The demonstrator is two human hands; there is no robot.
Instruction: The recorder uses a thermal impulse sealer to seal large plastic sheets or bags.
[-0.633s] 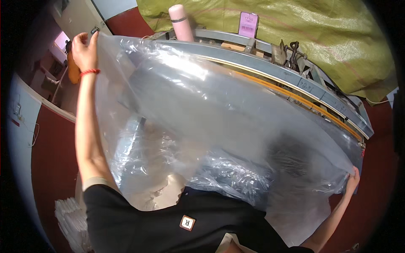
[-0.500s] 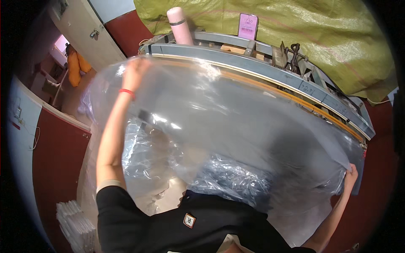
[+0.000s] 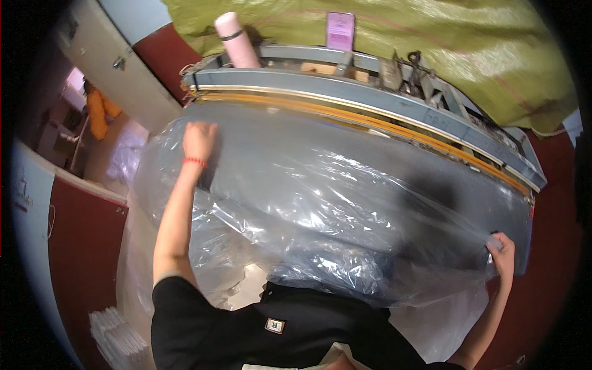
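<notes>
- A large clear plastic bag (image 3: 345, 203) lies spread over the grey worktop (image 3: 394, 154) of a long sealing machine, draped from its far edge down toward the person's body.
- The left hand (image 3: 198, 139) presses on the bag's far left corner, fingers curled; whether it pinches the film or only pins it flat, I cannot tell.
- The right hand (image 3: 502, 250) is closed on the bag's right edge, film bunched in its grip.
- The film looks thin, glossy and soft: it wrinkles in sharp folds, throws bright glints, and sags where nothing supports it.
- It will likely handle as very light and slippery, prone to cling, billow and slide; the edges and corners, well apart, seem the best places to hold it taut.
- The machine carries a yellow-orange strip (image 3: 370, 114) along a grey metal bar, both straight and rigid.
- Behind stand a pink cylindrical bottle (image 3: 234, 40) and an upright phone (image 3: 340, 31), against a crinkled green tarpaulin (image 3: 431, 43).
</notes>
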